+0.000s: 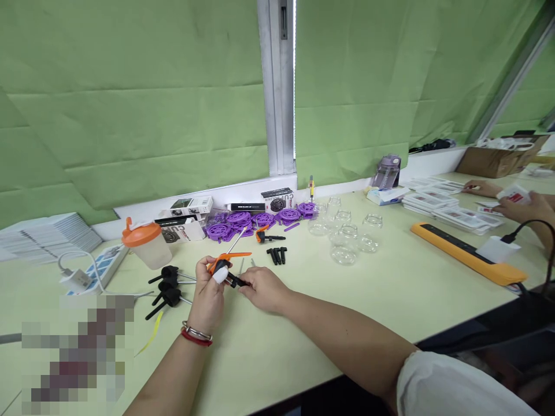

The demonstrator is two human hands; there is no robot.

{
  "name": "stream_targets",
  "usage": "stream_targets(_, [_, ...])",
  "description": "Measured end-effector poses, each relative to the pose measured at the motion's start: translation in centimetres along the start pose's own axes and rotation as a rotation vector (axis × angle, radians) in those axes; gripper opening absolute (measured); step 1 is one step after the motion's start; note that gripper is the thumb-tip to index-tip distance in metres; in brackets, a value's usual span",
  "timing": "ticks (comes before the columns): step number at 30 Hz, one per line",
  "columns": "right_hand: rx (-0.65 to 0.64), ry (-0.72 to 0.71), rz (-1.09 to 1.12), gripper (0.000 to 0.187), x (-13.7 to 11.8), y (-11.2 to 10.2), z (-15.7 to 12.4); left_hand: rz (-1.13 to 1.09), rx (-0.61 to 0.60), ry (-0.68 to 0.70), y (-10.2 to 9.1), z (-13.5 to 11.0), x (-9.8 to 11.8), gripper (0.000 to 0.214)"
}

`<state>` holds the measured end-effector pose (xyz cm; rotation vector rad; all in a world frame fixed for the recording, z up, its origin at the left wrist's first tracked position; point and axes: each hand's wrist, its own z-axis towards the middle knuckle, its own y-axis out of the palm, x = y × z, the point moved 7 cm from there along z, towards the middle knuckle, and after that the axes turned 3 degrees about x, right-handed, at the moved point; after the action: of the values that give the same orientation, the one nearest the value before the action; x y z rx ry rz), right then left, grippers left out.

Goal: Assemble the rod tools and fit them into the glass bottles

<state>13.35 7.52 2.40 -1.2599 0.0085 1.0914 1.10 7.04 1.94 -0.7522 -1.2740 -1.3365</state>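
My left hand [208, 297] is closed around an orange-and-black tool [223, 263] with a thin metal rod [237, 240] slanting up from it. The thumb, which has a white covering on its tip, presses against the tool's dark body. From the right, my right hand [265, 289] pinches the end of a black piece [235, 281] that meets the tool. Whether the two are joined cannot be made out. Beyond the hands lie a similar orange-and-black piece [262, 236] and several short black pegs [276, 255]. Black handled parts with metal rods [170, 296] rest left of my left hand.
Purple plastic discs [238, 221] and small boxes [186, 228] line the window side. Clear glass jars [344, 254] stand right of centre. An orange-lidded cup [150, 245] and power strip [106, 263] are leftward. Another person's hands [526, 205] handle cards beside an orange power strip [468, 254].
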Motion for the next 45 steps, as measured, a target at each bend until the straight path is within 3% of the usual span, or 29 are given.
stream_targets(7, [0.043, 0.022, 0.128, 0.020, -0.4, 0.4, -0.2, 0.216, 0.090, 0.129, -0.2, -0.2, 0.9, 0.035])
stream_targets(13, [0.049, 0.040, 0.264, 0.021, -0.6, 0.2, -0.2, 0.506, 0.150, 0.329, -0.5, -0.7, 2.5, 0.037])
stream_targets(23, [0.092, -0.005, 0.294, 0.029, -0.7, 0.2, -0.2, 0.658, 0.183, 0.358, -0.3, -0.8, 2.9, 0.042])
stream_targets(34, [0.071, 0.017, 0.310, 0.030, -0.4, 0.7, -0.1, 0.589, 0.185, 0.272, -0.6, -0.6, 2.3, 0.039])
stream_targets(42, [-0.043, 0.144, 0.560, 0.029, 0.6, 2.4, -0.3, 0.642, 0.126, 0.369, -0.2, -0.7, 2.7, 0.038])
stream_targets(45, [-0.058, 0.171, 0.615, 0.028, 0.6, 2.9, -0.4, 0.598, 0.132, 0.331, -0.2, -0.5, 2.5, 0.036])
